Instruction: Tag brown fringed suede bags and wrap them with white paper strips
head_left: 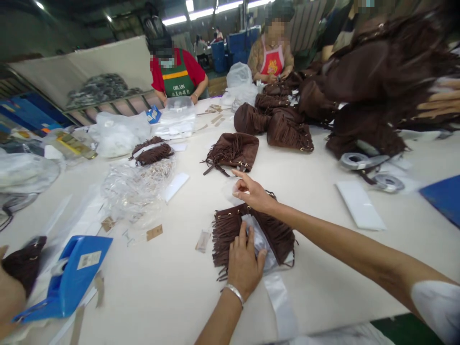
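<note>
My left hand (246, 263), with a silver bracelet on its wrist, lies with fingers stretched out on a greyish plastic sheet (261, 239). This sheet sits over the middle of a dark brown fringed bag (226, 235) with gold eyelets along its top edge. Above the bag's upper edge is my right hand (255, 194), its index finger extended away from the thumb; the other fingers are partly hidden. Something translucent (232, 194) lies by its fingertips, and I cannot tell if they touch it. Just beyond rests another brown fringed bag (239, 146).
Brown bags (287, 129) pile up at the back right. A blue tape dispenser (77, 273) stands at the left, near another person's hand (10, 297). Crumpled clear plastic (138, 187), a white pad (359, 203) and tape rolls (388, 182) lie around. Two people work across the table.
</note>
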The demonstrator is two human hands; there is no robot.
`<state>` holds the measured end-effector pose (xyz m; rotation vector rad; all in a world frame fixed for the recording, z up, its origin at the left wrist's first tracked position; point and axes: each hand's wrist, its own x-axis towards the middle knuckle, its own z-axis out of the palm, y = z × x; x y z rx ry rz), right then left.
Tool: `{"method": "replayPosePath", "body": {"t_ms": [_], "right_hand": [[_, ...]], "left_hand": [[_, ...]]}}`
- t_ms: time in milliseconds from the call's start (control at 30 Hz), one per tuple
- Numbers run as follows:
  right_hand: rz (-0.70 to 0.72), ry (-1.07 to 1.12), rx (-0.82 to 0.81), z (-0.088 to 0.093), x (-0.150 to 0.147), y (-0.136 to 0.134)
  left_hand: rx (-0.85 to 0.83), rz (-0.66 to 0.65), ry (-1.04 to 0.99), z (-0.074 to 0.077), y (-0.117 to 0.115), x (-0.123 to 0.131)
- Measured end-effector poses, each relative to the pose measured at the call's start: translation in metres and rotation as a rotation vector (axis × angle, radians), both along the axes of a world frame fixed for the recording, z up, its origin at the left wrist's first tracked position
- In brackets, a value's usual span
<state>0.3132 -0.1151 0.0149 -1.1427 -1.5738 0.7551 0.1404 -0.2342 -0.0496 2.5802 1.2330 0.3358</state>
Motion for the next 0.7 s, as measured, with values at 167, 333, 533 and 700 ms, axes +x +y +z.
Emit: {"method": "replayPosePath", "body": {"t_ms": [167, 333, 533, 700], "right_hand": [[-0.028, -0.123, -0.081, 0.002, 0.004, -0.032], [-0.104, -0.331, -0.15, 0.001, 0.0, -0.06], [-0.133, -0.443, -0.08, -0.001, -0.007, -0.088], [-0.144, -0.563, 0.002, -0.013, -0.011, -0.111]], "left_hand": [[0.012, 0.005, 0.004, -0.002, -0.001, 0.0], [0.018, 0.009, -0.002, -0.003, -0.001, -0.001], [0.009, 0.01, -0.008, 0.0, -0.001, -0.002], [0.012, 0.035, -0.006, 0.001, -0.004, -0.002]]}}
